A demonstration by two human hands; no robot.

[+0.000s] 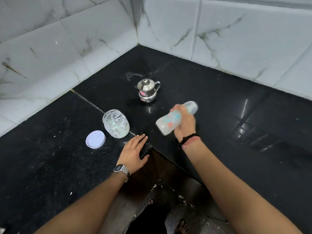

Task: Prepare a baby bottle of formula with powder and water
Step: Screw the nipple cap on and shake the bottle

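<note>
Our right hand (184,123) grips the blurred, tilted baby bottle (170,121) above the black surface (219,115). Our left hand (134,152) rests flat, fingers straight, near the open powder jar (116,123).

Baby bottle (170,121) motion-blurred, its printed pattern unreadable | right hand (184,124) covers bottle's middle | kettle (147,91) sticker too small to read | both forearms cut off at bottom edge

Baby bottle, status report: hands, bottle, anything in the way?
Right hand grips capped baby bottle, tilted, blurred, milky inside. Left hand flat on counter edge. Powder jar open, lid beside. Nothing obstructing.
</note>
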